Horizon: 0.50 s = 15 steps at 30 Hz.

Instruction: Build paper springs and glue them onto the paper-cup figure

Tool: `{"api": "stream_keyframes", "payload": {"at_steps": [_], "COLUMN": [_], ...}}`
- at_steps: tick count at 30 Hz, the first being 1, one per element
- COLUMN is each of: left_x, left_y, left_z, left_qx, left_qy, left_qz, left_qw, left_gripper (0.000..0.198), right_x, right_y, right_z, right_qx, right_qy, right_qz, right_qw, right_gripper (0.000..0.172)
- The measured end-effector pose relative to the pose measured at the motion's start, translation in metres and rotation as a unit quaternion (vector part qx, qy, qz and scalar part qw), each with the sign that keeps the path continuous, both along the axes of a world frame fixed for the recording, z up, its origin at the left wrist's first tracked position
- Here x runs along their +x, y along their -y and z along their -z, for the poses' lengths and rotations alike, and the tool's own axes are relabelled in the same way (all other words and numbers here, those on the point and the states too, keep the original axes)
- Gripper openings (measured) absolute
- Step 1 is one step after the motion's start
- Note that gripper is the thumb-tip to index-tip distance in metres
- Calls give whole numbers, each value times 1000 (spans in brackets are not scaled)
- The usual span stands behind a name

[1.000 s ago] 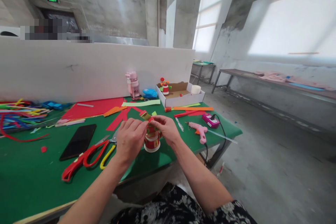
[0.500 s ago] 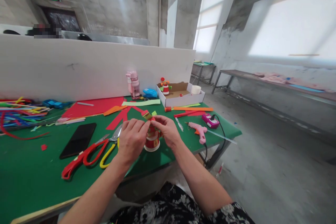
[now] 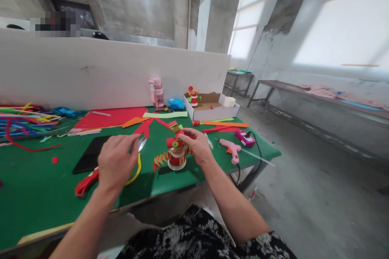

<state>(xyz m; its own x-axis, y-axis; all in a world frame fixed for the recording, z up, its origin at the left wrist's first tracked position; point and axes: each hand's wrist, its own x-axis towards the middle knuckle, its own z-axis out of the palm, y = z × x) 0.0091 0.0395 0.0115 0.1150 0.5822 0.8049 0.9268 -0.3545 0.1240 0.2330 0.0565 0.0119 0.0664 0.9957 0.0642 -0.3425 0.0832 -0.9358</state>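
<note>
A small red and white paper-cup figure point(image 3: 176, 157) stands on the green table point(image 3: 36, 198), with a folded orange paper arm point(image 3: 160, 159) sticking out to its left and a red roll on top. My right hand point(image 3: 197, 145) pinches the top of the figure. My left hand point(image 3: 117, 162) hovers over the scissors point(image 3: 86, 181), which have red and yellow handles; its fingers are loosely curled and hold nothing I can see. A black phone point(image 3: 89, 154) lies just behind that hand.
A pink glue gun point(image 3: 230, 150) and its pink plug point(image 3: 244, 138) lie at the right edge. A white box point(image 3: 212, 110) with another figure, a pink bottle point(image 3: 156, 93), red paper point(image 3: 111, 117) and coloured pipe cleaners point(image 3: 21, 119) sit further back before a white partition.
My left hand has let go of the figure and moved left over the scissors. My right hand stays on the figure's top. The orange folded arm now shows.
</note>
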Motion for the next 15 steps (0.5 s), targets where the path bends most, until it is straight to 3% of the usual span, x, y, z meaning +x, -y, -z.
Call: {"api": "stream_keyframes", "payload": {"at_steps": [3, 5, 6, 11, 15], "left_x": [-42, -57, -60, -56, -49], "left_y": [5, 10, 13, 17, 11], "left_z": [8, 18, 25, 55, 59], "left_qx": [-208, -344, -369, -265, -245], "left_qy": [9, -42, -73, -166, -206], "left_qz": [-48, -13, 5, -15, -54], "left_qw": [977, 938, 927, 950, 946], "left_gripper": [30, 33, 33, 24, 30], "right_x": [2, 3, 3, 2, 2], "right_y": [0, -1, -1, 0, 3], "right_z": [-1, -2, -2, -1, -4], "right_qx": [-2, -4, -4, 2, 6], "right_qy": [2, 6, 7, -5, -3], "right_qz": [-1, -1, -1, 2, -1], "right_qw": [1000, 1000, 1000, 1000, 1000], "right_gripper": [35, 33, 33, 32, 30]}}
